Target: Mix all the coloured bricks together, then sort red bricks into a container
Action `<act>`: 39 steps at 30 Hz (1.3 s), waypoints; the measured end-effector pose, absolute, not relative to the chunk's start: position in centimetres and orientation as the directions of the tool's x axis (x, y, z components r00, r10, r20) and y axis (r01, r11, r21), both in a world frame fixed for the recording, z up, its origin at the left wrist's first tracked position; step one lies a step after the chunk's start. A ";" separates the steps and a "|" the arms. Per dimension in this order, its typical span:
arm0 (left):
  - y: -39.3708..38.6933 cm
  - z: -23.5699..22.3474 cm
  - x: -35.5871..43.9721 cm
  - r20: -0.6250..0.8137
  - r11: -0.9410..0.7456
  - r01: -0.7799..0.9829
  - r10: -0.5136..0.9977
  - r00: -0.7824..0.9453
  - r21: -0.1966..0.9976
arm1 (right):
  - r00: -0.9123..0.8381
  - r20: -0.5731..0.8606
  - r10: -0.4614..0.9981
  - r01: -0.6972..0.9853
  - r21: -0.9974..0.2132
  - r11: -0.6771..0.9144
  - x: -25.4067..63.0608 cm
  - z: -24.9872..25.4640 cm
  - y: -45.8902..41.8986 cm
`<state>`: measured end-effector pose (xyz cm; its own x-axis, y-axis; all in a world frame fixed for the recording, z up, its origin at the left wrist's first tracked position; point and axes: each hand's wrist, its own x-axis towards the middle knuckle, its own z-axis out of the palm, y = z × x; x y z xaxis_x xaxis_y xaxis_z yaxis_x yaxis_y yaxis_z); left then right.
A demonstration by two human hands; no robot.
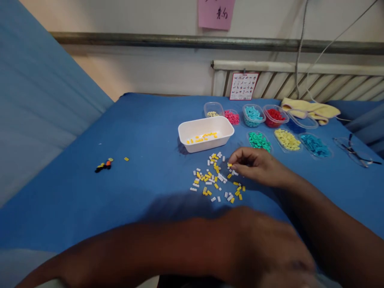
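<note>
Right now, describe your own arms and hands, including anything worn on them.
The right hand is bare, with no glove, ring or watch visible, and its forearm is uncovered. The left hand is ungloved but too blurred for finer detail. A pale cloth edge near the left elbow may be a sleeve.

The bench (75, 196) has a blue cloth (144, 132) over it. Small white and yellow bricks (221, 177) lie scattered in front of a white tray (207, 145). Leftward sit a black, yellow and orange cluster (105, 166) and a lone yellow piece (126, 159); rightward, clear tubs (274, 125), a yellow towel (309, 105) and eyeglasses (350, 150).
</note>
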<state>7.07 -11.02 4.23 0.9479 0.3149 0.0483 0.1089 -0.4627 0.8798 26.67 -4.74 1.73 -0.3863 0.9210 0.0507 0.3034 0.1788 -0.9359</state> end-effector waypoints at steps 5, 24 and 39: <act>-5.6 3.3 3.0 0.336 -0.533 0.322 0.797 0.501 0.783 | -0.319 0.083 0.944 0.127 -0.984 0.129 26.3 1.9 -4.5; -3.7 0.4 1.7 0.428 -0.579 0.311 0.791 0.436 0.754 | -0.328 0.303 0.895 0.229 -0.893 0.387 24.8 0.7 -5.3; -3.8 0.7 1.4 0.569 -0.720 0.266 0.679 0.463 0.641 | -0.210 0.138 0.968 0.028 -0.989 0.147 23.6 1.0 -5.3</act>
<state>1.39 -3.83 0.67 0.4634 0.6790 0.5694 0.2661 -0.7195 0.6414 23.64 -5.32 0.99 -0.2096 0.9680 0.1383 0.0282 0.1474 -0.9887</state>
